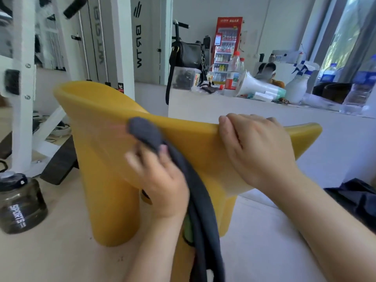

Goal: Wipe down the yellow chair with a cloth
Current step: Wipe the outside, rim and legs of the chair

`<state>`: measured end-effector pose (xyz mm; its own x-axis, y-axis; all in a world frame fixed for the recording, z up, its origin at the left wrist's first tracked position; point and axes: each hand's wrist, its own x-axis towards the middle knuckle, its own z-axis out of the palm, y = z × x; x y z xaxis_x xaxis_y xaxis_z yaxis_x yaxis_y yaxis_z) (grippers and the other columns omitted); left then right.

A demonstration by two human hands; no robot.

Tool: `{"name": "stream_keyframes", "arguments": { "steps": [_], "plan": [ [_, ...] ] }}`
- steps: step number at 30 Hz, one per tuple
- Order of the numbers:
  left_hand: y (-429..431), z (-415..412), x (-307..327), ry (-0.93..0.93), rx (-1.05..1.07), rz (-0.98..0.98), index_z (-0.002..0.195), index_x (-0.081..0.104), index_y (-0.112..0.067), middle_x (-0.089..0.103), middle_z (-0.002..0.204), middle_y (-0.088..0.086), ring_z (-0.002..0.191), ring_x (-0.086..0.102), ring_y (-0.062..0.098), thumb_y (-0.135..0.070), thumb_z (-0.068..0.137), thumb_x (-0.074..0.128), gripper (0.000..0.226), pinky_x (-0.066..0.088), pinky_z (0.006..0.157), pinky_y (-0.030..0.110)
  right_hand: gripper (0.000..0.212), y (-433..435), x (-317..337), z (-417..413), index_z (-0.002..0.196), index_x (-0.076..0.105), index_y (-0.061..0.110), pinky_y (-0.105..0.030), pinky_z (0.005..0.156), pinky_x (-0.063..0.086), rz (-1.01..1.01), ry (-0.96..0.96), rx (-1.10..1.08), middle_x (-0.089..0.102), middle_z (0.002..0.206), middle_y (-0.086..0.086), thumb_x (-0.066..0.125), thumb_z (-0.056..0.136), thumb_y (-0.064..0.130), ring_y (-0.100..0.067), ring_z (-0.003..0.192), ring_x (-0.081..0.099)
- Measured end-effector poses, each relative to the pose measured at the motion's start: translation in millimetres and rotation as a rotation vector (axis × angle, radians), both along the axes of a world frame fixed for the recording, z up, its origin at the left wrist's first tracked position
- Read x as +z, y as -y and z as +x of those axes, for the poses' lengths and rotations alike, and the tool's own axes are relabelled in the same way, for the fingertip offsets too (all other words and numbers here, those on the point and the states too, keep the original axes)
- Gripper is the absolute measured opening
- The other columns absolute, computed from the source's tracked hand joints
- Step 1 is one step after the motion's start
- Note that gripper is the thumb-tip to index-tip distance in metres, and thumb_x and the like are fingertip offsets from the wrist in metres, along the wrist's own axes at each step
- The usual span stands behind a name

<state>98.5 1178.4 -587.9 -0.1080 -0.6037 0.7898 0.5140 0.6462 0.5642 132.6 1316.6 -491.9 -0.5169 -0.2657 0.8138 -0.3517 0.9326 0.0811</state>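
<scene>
The yellow chair (105,123) stands on the pale floor (61,259); the right hand (254,147) curls over its top edge, steadying it; the left hand (162,184), fingers bunched round the dark cloth (145,133), should press overlapping strokes toward that edge.

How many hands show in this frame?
2. The left hand holds a dark grey cloth against the yellow chair; the right hand grips its upper rim. No other hand shows.

The right grip (258,151) clasps the top edge of the chair (97,110); left of it the left grip (162,186) presses the cloth (145,132) on the chair (worktop (203,106) behind, jug (20,204) farther left).
</scene>
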Motion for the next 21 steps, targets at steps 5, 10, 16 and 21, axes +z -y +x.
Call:
{"name": "stream_keyframes", "arguments": {
  "steps": [5,10,16,21],
  "plan": [
    [-47,27,-10,0.199,-0.228,-0.166,0.106,0.058,-0.023,0.050,0.092,-0.017,0.083,0.040,-0.006,-0.011,0.087,0.060,0.022,0.033,0.081,0.003,0.038,13,-14,12,0.105,0.066,0.018,-0.039,0.086,0.034,-0.174,-0.042,0.153,0.059,0.111,-0.005,0.032,0.089,0.023,-0.028,0.103,0.052],
    [-43,32,-21,0.222,-0.297,-0.532,0.115,0.065,-0.023,0.048,0.086,-0.006,0.074,0.043,0.008,-0.021,0.095,0.052,0.024,0.038,0.064,0.023,0.033,-28,-88,59,0.112,0.048,0.031,-0.026,0.087,0.043,-0.356,0.159,0.352,0.044,0.117,0.007,0.058,0.082,0.026,-0.007,0.109,0.049],
    [-49,64,2,0.110,-0.476,-0.080,0.126,0.059,-0.016,0.045,0.089,-0.003,0.072,0.049,0.003,-0.013,0.090,0.058,0.037,0.040,0.071,0.007,0.039,-27,-137,47,0.089,0.056,0.030,-0.034,0.074,0.053,-0.556,0.960,0.309,0.065,0.087,0.011,0.072,0.062,0.052,-0.008,0.083,0.062],
    [-8,73,22,0.206,-0.609,0.139,0.107,0.070,-0.020,0.067,0.092,-0.012,0.082,0.062,-0.003,-0.024,0.090,0.063,0.020,0.045,0.072,0.012,0.013,-55,-90,44,0.079,0.062,0.016,-0.023,0.047,0.045,-0.838,0.808,0.331,0.057,0.063,0.003,0.069,0.086,0.008,-0.005,0.050,0.049]
  ]
}}
